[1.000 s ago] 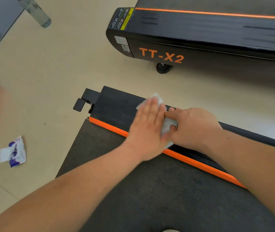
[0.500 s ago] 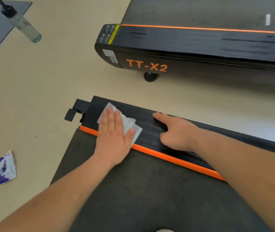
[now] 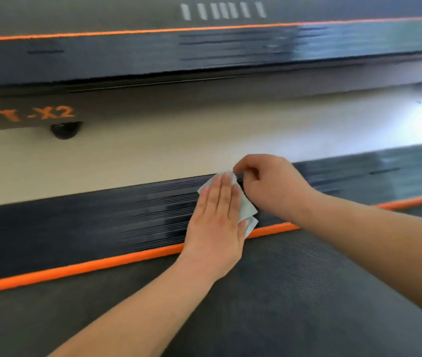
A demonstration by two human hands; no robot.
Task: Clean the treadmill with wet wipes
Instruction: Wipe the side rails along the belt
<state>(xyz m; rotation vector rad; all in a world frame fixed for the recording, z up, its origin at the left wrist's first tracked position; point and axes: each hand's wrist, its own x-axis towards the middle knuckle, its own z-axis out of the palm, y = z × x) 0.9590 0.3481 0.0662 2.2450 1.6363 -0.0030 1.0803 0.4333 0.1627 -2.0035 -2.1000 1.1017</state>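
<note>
One wet wipe lies on the ribbed black side rail of the treadmill. It sits just above the orange strip that borders the belt, and its lower corner reaches down to that strip.

The trouble I foresee is with the wipe itself. Thin and damp, it could catch on the ribs and bunch or fold under my palm, leaving streaks instead of a clean pass. If my two hands pull against each other, it could tear. The loose lower corner could also drag off the rail onto the belt.

My left hand is spread flat with the fingers straight and together. It presses the wipe to the rail and grasps nothing. My right hand sits just beside it with the fingers curled, and thumb and forefinger pinch the wipe's far corner, though blur softens the detail.

Beyond the rail runs a band of pale floor. Past that stands a second treadmill marked with orange lettering, well apart from my hands.
</note>
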